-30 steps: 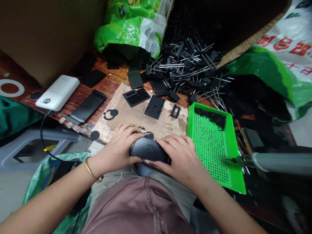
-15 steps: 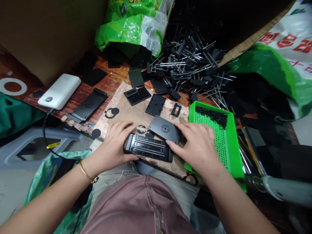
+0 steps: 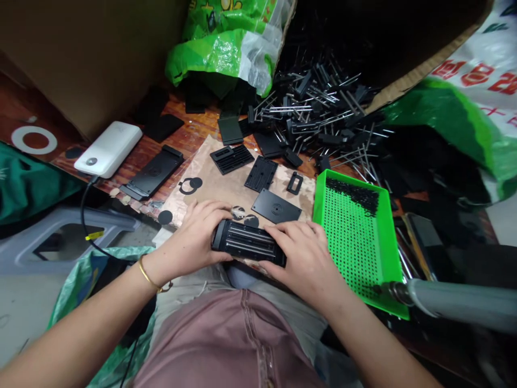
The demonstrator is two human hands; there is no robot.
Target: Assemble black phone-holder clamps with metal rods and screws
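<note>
My left hand [image 3: 196, 235] and my right hand [image 3: 304, 254] grip the two ends of a black ribbed plastic part [image 3: 247, 242] over the near edge of a brown cardboard sheet [image 3: 220, 186]. The part's slotted inner side faces up. Just beyond it lies a flat black cover plate [image 3: 276, 207] with a round mark in its middle. Further back on the cardboard are two ribbed black pieces [image 3: 231, 158] [image 3: 261, 173] and a small black frame [image 3: 294, 183].
A green perforated tray [image 3: 355, 237] with small black bits stands at the right. Behind is a heap of black parts with metal pins [image 3: 315, 116], green bags [image 3: 230, 46], a white power bank [image 3: 108, 149], a black holder [image 3: 153, 172]. A grey tool [image 3: 452, 310] lies at right.
The cover plate came off the part: my right hand lifted it away, set it on the cardboard beyond, and returned to grip the ribbed part's right end.
</note>
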